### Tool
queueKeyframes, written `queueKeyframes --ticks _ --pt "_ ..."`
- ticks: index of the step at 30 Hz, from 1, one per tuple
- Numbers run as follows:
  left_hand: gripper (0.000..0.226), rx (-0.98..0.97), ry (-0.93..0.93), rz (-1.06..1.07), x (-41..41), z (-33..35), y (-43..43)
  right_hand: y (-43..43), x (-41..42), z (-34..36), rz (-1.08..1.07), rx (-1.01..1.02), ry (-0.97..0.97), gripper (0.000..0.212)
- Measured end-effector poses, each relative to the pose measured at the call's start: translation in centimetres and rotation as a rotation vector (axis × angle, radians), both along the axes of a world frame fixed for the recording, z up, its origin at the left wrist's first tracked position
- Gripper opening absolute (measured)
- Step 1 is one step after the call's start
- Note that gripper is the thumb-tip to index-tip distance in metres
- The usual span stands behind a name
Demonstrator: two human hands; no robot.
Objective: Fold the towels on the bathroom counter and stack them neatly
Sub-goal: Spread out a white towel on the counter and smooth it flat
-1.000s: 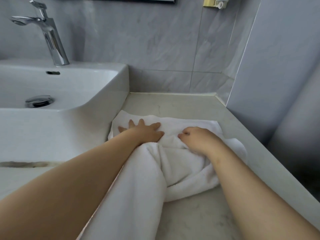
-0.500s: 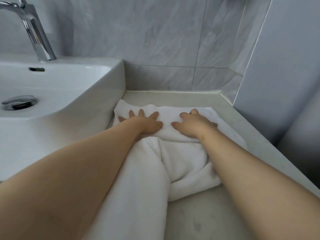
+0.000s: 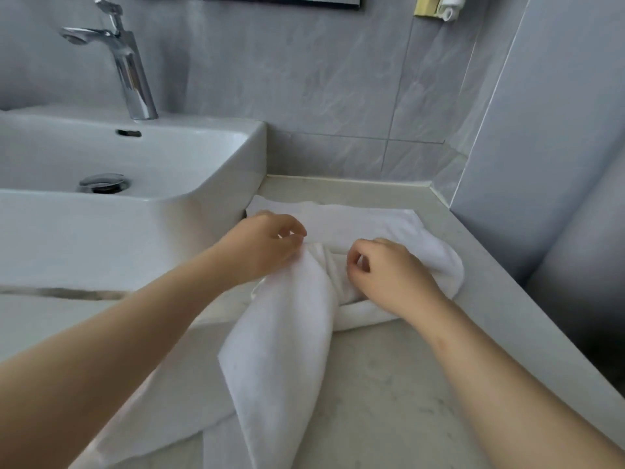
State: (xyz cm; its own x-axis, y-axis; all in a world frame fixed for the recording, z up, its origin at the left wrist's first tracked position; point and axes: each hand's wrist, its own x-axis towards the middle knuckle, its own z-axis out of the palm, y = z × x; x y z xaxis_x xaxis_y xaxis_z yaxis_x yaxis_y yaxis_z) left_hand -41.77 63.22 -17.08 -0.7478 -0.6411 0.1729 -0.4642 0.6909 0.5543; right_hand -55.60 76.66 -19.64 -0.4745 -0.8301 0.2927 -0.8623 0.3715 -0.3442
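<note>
- White towel (image 3: 280, 350) sprawled on the pale worktop (image 3: 389, 401) right of the sink (image 3: 135, 231): far part spread flat toward the back wall, near part bunched into a long twisted tail.
- Long axis of that tail running toward the viewer, from between the two hands down to the bottom edge of the view, slightly leftward.
- Left hand (image 3: 267, 245) over the far left part of the towel, just beside the sink wall; fingers curled, thumb and fingertips drawn together at the top of the twisted fold. Apparently pinching cloth there, though the contact itself too small to confirm.
- Right hand (image 3: 389, 272) just to the right, on the bunched middle; fingers curled in, thumb and forefinger closing on a ridge of cloth. Grip likely, not certain.
- Both hands near each other, on either side of the tail's root; both forearms reaching forward from the lower corners, wrists low, knuckles up.
- Judged step: gathering an edge to lift and straighten the towel before folding. Nothing yet folded or stacked.
- Crumpled lump under and right of the right hand, near the worktop's right edge; right hand nearer to it.
- Faucet (image 3: 128, 69) behind the sink, well apart from the work.
</note>
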Motion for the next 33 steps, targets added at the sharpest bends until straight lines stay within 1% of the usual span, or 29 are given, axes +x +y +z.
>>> queueKeyframes --ticks 2,4,5,7,9,10,12,14,16,18,20,21,25,26,27,28,30,31,32,33 --pt "0.012 0.041 0.084 0.032 1.6 -0.2 1.1 1.0 1.6 -0.5 0.048 0.028 -0.036 0.010" --pt "0.017 0.152 0.139 0.048 2.3 -0.9 2.1 1.5 2.7 -0.8 0.080 -0.021 -0.081 0.010" --pt "0.023 0.220 0.142 0.040 2.4 -1.5 2.5 1.7 3.0 -1.0 0.103 -0.035 -0.126 0.009" --pt "0.043 0.310 0.118 0.027 2.5 -2.5 3.2 2.2 3.4 -1.2 0.176 -0.017 -0.253 0.013" --pt "0.062 0.321 0.117 0.036 2.7 -2.9 3.3 2.7 3.2 -1.2 0.263 0.029 -0.347 0.028" --pt "0.064 0.316 0.120 0.032 2.8 -2.9 3.1 3.0 3.0 -1.2 0.297 0.065 -0.348 0.036" --pt "0.052 0.316 0.143 0.004 3.0 -2.7 2.6 3.1 2.7 -1.3 0.317 0.102 -0.307 0.042" --pt "0.037 0.355 0.204 -0.013 3.1 -2.6 2.2 2.8 2.4 -1.3 0.303 0.031 -0.262 0.039" --pt "0.033 0.415 0.290 -0.012 3.3 -2.3 1.9 2.6 2.1 -1.2 0.312 -0.042 -0.212 0.030" --pt "0.031 0.469 0.374 -0.004 3.8 -1.8 1.7 2.7 1.6 -0.9 0.295 -0.062 -0.175 0.030" --pt "0.029 0.503 0.435 0.016 4.4 -1.3 1.3 3.3 0.6 -0.5 0.209 -0.091 -0.169 0.033" --pt "0.028 0.489 0.440 0.025 4.7 -1.2 1.1 3.7 0.1 -0.4 0.145 -0.114 -0.157 0.033" --pt "0.029 0.280 0.353 0.098 4.9 -1.0 1.3 4.6 -1.9 0.1 -0.232 -0.163 -0.068 0.025" --pt "0.030 0.270 0.338 0.093 4.8 -0.9 1.4 4.9 -2.3 0.2 -0.316 -0.172 -0.054 0.024" --pt "0.031 0.322 0.337 0.047 4.8 -0.8 1.5 5.0 -2.5 0.2 -0.376 -0.186 -0.050 0.025" --pt "0.030 0.441 0.346 -0.038 4.9 -0.7 1.6 5.2 -2.7 0.2 -0.416 -0.210 -0.048 0.026" --pt "0.023 0.798 0.378 -0.242 5.0 -0.4 2.1 5.3 -2.9 0.0 -0.469 -0.279 -0.084 0.025" --pt "0.018 0.930 0.399 -0.281 5.0 -0.4 2.3 5.3 -2.9 -0.1 -0.496 -0.307 -0.118 0.021" --pt "0.014 0.976 0.408 -0.261 4.8 -0.9 2.3 5.2 -2.8 -0.1 -0.537 -0.300 -0.160 0.016" --pt "0.015 0.912 0.381 -0.190 4.4 -1.6 2.1 5.1 -2.7 -0.1 -0.587 -0.246 -0.207 0.026"
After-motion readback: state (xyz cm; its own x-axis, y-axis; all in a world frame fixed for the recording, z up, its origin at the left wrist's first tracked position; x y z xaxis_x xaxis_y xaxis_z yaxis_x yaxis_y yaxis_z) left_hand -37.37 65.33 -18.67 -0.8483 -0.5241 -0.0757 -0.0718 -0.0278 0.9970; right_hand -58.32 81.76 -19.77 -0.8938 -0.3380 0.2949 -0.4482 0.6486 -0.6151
